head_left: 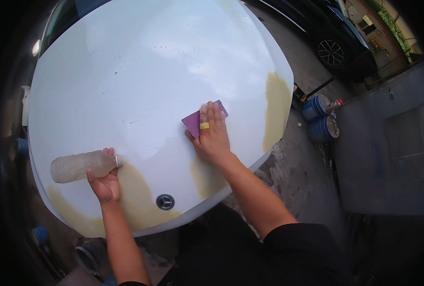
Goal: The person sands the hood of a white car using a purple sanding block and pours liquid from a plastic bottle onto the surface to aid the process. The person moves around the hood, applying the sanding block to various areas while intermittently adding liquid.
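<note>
A white car hood (140, 100) with tan filler patches spreads out before me. My left hand (106, 183) is closed around the neck end of a cloudy plastic bottle (76, 167), which lies on its side over the near left of the hood, white cap to the right. Flat on the hood's right half, my right hand (214, 138) presses a purple sanding sheet (192, 123) against the white surface. Yellow tape (204, 126) wraps one of its fingers. A round emblem (165, 201) sits near the front edge, between my forearms.
Blue buckets (324, 128) stand on the floor right of the hood. A dark car (333, 50) is parked at the far right, and a grey panel (393, 143) rises at the right. A dark round container (89, 257) is below the hood's near left edge.
</note>
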{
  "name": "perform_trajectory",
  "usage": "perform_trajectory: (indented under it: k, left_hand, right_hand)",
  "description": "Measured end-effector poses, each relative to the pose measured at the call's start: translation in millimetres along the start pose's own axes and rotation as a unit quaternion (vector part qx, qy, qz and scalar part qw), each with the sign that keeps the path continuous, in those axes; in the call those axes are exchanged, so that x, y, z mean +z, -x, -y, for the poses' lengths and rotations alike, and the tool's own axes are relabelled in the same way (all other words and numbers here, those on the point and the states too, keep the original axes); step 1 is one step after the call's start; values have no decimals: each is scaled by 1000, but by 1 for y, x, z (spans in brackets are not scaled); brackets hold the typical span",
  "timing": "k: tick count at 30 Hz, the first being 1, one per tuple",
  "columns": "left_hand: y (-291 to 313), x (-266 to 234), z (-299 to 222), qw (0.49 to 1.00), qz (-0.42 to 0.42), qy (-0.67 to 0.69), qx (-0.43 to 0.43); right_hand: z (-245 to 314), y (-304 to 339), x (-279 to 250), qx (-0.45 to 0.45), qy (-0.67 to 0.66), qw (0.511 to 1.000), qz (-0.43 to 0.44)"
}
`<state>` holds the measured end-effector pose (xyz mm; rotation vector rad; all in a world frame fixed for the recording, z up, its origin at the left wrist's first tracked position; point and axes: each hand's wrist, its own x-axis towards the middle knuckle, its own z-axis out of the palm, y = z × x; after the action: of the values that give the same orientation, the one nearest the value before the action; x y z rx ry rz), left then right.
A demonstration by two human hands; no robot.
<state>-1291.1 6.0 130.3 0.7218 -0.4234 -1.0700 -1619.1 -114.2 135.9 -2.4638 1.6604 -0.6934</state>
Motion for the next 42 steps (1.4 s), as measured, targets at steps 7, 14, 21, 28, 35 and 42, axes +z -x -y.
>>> perform_trajectory:
  k: [7, 14, 21, 28, 35, 42]
  left_hand:
    - [1, -4, -7, 1000, -5, 7, -6]
    - [0, -6, -4, 1000, -15, -25, 4]
    - [-5, 2, -2, 1000, -13, -11, -7]
    - [0, -7, -11, 1000, -16, -24, -2]
    - [-2, -1, -7, 999, -17, -39, -7]
    - [-1, -2, -10, 1000, -15, -25, -12]
  right_hand:
    - [-56, 79, -19, 69, 16, 997, 37]
    - [-29, 57, -8, 8, -50, 998, 31]
    - [-113, 67, -14, 149, 10, 988, -33]
    - [-53, 157, -7, 50, -26, 998, 19]
    - [-66, 95, -10, 109, -50, 992, -43]
    - [-91, 136, -11, 136, -23, 988, -70]
